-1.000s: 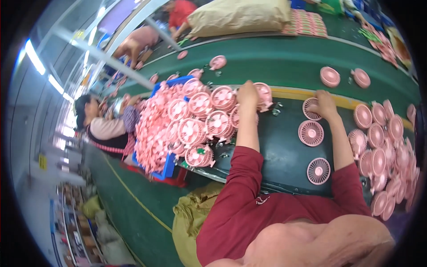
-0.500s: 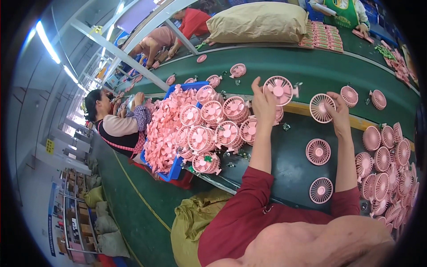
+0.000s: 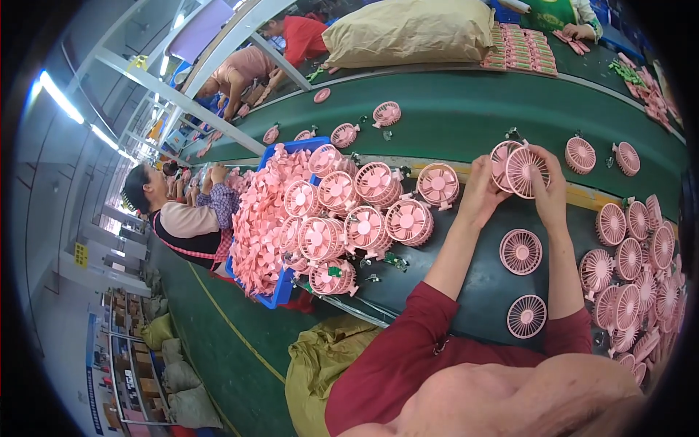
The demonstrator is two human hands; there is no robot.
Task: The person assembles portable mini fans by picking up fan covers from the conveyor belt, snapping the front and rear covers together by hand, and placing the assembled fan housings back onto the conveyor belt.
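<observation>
Head view: left hand [image 3: 478, 194] holds a fan housing [image 3: 499, 162], right hand [image 3: 552, 192] a grille [image 3: 522, 173], both half-closed.

Fan housing [image 3: 501, 159] partly hidden, tan sack [image 3: 411, 35] cropped

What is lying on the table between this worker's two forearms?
Two round pink fan covers, one nearer the body than the other, lie on the dark table there, as the head view shows.

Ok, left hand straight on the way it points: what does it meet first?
Likely the grille in the right hand, which overlaps the shell the left hand holds; depth is unclear.
</observation>
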